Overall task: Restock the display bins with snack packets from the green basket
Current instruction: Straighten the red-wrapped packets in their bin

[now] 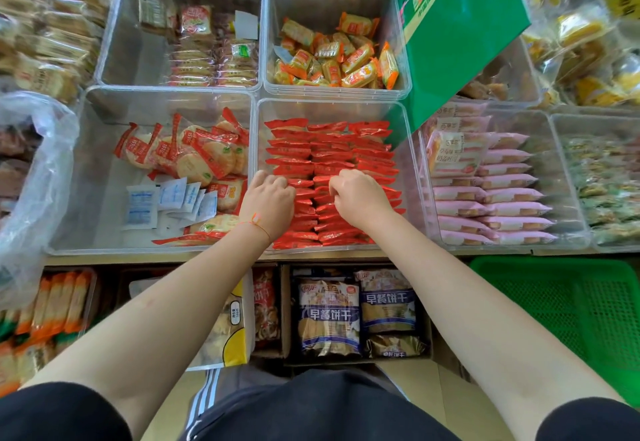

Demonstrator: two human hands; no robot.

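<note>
1. Landmark: clear plastic display bin (408,150), front row centre, packed w/ three neat rows of red foil snack packets (329,150).
2. Left hand (268,200) sits on the left row inside that bin, fingers curled down onto the packets; can't tell if it grips one or just presses.
3. Right hand (360,196) is on the middle row, fingers bent and pinching at packet edges; exact grasp unclear.
4. Thin orange string bracelet (258,224) on left wrist.
5. Green plastic mesh basket (568,305) is below-right of the bin, beside the right forearm; no packets visible in the part seen.
6. Left of the bin: clear bin w/ loose round crackers in red-trimmed wrappers (194,155) and white sachets (166,201).
7. Right of it: bin of pink packets (502,195), stacked in rows.
8. Behind it: bin of orange-yellow packets (336,54); green cardboard box (460,35) tilts just right of that.
</note>
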